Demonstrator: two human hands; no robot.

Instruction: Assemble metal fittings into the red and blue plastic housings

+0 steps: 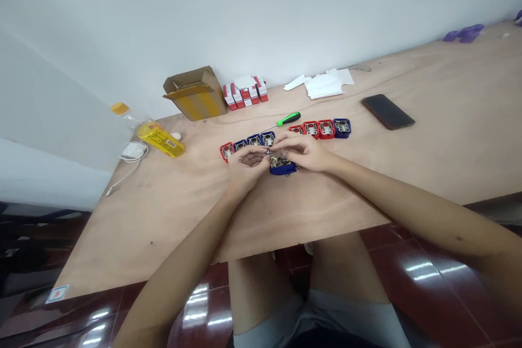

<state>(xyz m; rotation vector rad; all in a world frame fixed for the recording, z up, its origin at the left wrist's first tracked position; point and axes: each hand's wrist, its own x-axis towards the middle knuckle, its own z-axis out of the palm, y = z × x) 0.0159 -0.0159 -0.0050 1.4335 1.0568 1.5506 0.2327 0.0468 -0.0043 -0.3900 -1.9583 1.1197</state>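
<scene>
Both of my hands meet over a blue battery terminal clamp [283, 169] with brass-coloured metal inside, low over the table. My left hand [247, 167] is curled at its left side, thumb and forefinger pinched against its metal part. From the right, my right hand [306, 152] grips the same clamp, its fingertips at the metal fittings. Exactly what the fingertips touch is partly hidden. Just behind my hands lie more clamps in two rows: a left row with a red clamp [227, 151] and blue ones [254, 141], and a right row with red ones [325, 129] and a blue one [342, 128].
A green-and-black screwdriver [289, 118] lies behind the rows. Farther back are an open cardboard box [199, 103], small red-and-white boxes [246, 95] and white papers [324, 86]. A phone [388, 111] is at right; a yellow-labelled bottle [161, 138] and white charger cable [134, 151] are at left.
</scene>
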